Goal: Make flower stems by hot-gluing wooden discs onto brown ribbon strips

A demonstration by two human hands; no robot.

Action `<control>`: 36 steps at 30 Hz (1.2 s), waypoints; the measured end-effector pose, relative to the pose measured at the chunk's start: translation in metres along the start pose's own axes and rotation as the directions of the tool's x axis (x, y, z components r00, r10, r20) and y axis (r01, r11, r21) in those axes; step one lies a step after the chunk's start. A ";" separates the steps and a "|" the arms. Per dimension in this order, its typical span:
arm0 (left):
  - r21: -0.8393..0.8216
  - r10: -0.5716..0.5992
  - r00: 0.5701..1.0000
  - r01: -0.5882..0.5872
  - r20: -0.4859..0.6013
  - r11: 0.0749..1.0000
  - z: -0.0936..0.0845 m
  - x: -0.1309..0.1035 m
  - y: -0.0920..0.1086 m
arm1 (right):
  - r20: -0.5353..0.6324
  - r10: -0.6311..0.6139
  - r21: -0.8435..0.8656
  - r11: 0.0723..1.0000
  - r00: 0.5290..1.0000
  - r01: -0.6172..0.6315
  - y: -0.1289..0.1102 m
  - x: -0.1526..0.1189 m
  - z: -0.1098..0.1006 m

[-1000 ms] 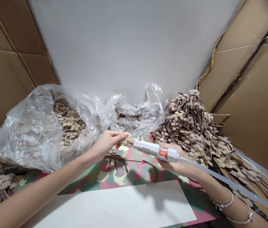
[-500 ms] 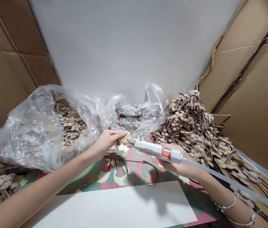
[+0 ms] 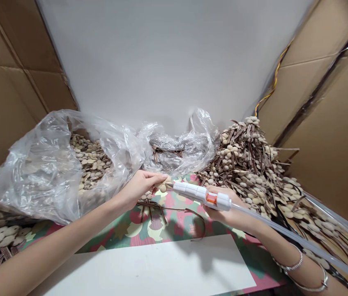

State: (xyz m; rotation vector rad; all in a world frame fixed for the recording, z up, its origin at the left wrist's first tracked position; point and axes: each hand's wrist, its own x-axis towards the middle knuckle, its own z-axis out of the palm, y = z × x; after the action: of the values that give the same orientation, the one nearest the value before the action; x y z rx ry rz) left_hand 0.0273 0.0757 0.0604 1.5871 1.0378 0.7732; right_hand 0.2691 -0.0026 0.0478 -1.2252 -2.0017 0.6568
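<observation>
Between the thumb and fingers of my left hand (image 3: 141, 187) is a small beige fabric flower (image 3: 163, 187), partly hidden by the fingers. My right hand (image 3: 227, 209) is wrapped round a white glue gun (image 3: 197, 193) with an orange window. Its nozzle points left and meets or nearly meets the flower. A long clear glue stick (image 3: 272, 224) trails from the gun's back end over my right forearm. Below the hands, brown stitched ribbon strips (image 3: 164, 207) and another flower (image 3: 146, 196) lie on the patterned cloth (image 3: 124, 230).
A clear plastic bag (image 3: 47, 164) of beige flowers stands at the left. Behind the hands sits a second plastic bag (image 3: 176, 154) with ribbons. A tall heap of ribboned flowers (image 3: 247, 164) fills the right. A white board (image 3: 149, 267) lies in front; cardboard walls (image 3: 328, 102) flank the table.
The glue gun has shifted slightly left. The flower in my left hand has turned and tilted, with more of it behind the fingers.
</observation>
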 end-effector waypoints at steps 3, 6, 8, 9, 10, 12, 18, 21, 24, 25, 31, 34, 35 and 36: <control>0.000 -0.008 1.000 0.008 -0.014 1.000 0.000 -0.001 0.001 | 0.009 0.003 0.014 1.000 1.000 -0.003 0.000 0.000 -0.001; -0.022 -0.020 1.000 0.020 -0.008 1.000 -0.001 -0.001 0.002 | 0.007 0.002 0.029 1.000 1.000 -0.002 0.000 -0.001 -0.001; -0.043 -0.031 1.000 0.031 0.002 0.999 -0.002 -0.001 0.002 | 0.009 0.003 0.031 1.000 1.000 -0.003 0.000 -0.001 -0.001; -0.056 -0.038 0.999 0.039 0.011 0.998 -0.002 -0.001 0.002 | 0.010 0.004 0.029 1.000 1.000 -0.004 0.000 0.000 -0.002; -0.069 -0.046 0.999 0.047 0.022 0.996 -0.002 -0.001 0.002 | 0.009 0.005 0.027 1.000 1.000 -0.005 -0.001 0.000 -0.002; -0.093 -0.062 0.997 0.066 0.045 0.993 -0.002 -0.001 0.002 | 0.003 -0.001 0.025 1.000 1.000 0.001 -0.002 0.000 -0.002; -0.164 -0.098 0.992 0.109 0.074 0.980 -0.002 -0.001 0.004 | 0.000 -0.011 0.024 1.000 1.000 0.011 -0.001 -0.001 -0.002; -0.181 -0.111 0.991 0.123 0.074 0.976 -0.002 -0.001 0.004 | -0.001 -0.018 0.032 0.999 1.000 0.018 0.001 -0.002 -0.002; -0.180 -0.114 0.990 0.127 0.078 0.975 -0.002 -0.002 0.005 | 0.001 -0.022 0.030 0.999 1.000 0.022 0.002 -0.002 -0.003; -0.176 -0.113 0.991 0.125 0.078 0.976 -0.002 -0.002 0.005 | 0.000 -0.021 0.026 0.999 1.000 0.021 0.001 -0.002 -0.003; -0.182 -0.094 0.992 0.109 0.088 0.977 -0.004 -0.002 0.007 | 0.009 -0.018 0.003 1.000 1.000 0.018 0.000 -0.001 -0.004; -0.175 -0.096 0.991 0.110 0.088 0.978 -0.004 -0.002 0.006 | 0.014 -0.010 -0.010 1.000 1.000 0.010 0.000 -0.001 -0.004; -0.174 -0.096 0.992 0.110 0.088 0.979 -0.004 -0.002 0.006 | 0.017 -0.008 -0.013 1.000 1.000 0.008 0.000 -0.001 -0.004; -0.172 -0.094 0.992 0.108 0.087 0.979 -0.004 -0.003 0.006 | 0.018 -0.006 -0.017 1.000 1.000 0.006 -0.001 -0.001 -0.004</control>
State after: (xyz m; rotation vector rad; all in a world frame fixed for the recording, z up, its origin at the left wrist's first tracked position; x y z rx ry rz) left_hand 0.0244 0.0744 0.0676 1.3916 0.9587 0.7081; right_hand 0.2724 -0.0038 0.0505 -1.2266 -2.0289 0.6519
